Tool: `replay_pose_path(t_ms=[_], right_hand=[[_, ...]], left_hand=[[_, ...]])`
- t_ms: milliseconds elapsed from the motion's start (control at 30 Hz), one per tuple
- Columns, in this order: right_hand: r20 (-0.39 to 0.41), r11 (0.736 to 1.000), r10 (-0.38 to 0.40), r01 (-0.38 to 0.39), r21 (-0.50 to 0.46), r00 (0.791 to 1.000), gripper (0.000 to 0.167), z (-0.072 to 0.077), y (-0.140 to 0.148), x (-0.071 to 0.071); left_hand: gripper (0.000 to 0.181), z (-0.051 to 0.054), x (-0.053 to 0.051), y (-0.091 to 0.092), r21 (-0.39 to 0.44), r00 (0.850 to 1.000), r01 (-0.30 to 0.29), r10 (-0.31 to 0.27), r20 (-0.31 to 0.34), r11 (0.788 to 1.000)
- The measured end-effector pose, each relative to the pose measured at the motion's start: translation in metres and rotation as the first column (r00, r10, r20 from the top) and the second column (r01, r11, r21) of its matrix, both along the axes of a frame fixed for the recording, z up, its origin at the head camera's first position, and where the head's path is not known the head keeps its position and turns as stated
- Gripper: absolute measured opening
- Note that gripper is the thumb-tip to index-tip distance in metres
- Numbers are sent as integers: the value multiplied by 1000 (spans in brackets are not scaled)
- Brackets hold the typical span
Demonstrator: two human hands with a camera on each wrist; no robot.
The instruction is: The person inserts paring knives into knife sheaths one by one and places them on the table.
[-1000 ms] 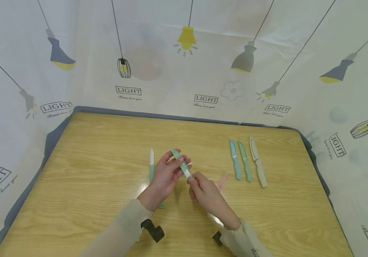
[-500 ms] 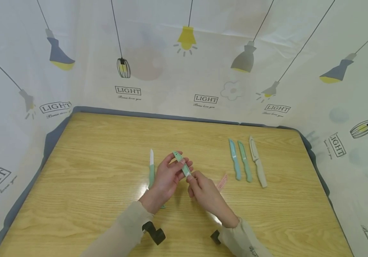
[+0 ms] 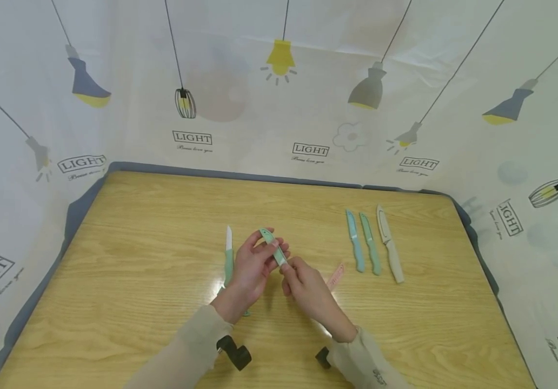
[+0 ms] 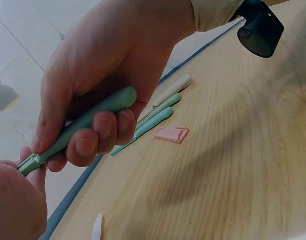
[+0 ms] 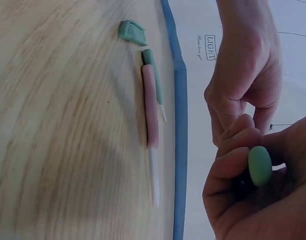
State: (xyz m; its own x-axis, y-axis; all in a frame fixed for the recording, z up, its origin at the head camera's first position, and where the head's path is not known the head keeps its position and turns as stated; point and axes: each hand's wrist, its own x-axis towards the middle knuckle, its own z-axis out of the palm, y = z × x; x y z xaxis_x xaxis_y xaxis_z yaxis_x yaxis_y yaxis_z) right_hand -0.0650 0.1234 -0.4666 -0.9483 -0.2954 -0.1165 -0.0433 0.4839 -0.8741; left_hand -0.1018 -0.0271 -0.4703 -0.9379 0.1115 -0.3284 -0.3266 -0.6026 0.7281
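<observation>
My left hand (image 3: 252,267) pinches a green sheath (image 3: 271,248) between thumb and fingers, its tip pointing up and to the left. My right hand (image 3: 310,289) grips the green handle (image 4: 88,122) of a knife, and the blade is inside the sheath up to about the handle. In the right wrist view the round butt of that handle (image 5: 260,166) shows inside the curled fingers of my right hand (image 5: 262,200). Left of my left hand lies an unsheathed knife (image 3: 229,262) with a white blade and green handle.
On the right lie a blue knife (image 3: 355,240), a green knife (image 3: 371,243) and a cream knife (image 3: 390,243), all sheathed. A pink sheath (image 3: 336,276) lies beside my right hand. The right wrist view shows a pink-handled knife (image 5: 151,105) and another green sheath (image 5: 133,32).
The knife has slid further into the sheath, so the stretch of white blade seen between my hands has nearly vanished. My hands are closer together.
</observation>
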Motion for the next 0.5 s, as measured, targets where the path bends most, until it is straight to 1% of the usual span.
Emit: replay_pose_path(t_ms=[100,200,267,367,433,500], right_hand=[[-52,998,-3,6,55,999,28,0,2,0],[-155,986,-27,52,160,988,23,0,6,0],[-233,967,-39,96,236,972,19,-1,9,1],[-336,939,-26,138,314,942,18,-2,13,1],[-377,928,-7,147,342,926,18,-3,15,2],[-404,917,9,153,368,915,17,-3,17,2]], left_hand=[[33,1,-2,1,-14,1000,-25,25,0,1000],[33,2,-4,3,-25,999,-45,45,2,999],[32,3,-5,5,-37,999,-49,49,3,998],[33,3,-5,8,-52,999,-47,47,13,998],[34,2,-4,11,-60,999,-39,40,19,997],[38,1,-4,13,-65,1000,-18,19,20,998]])
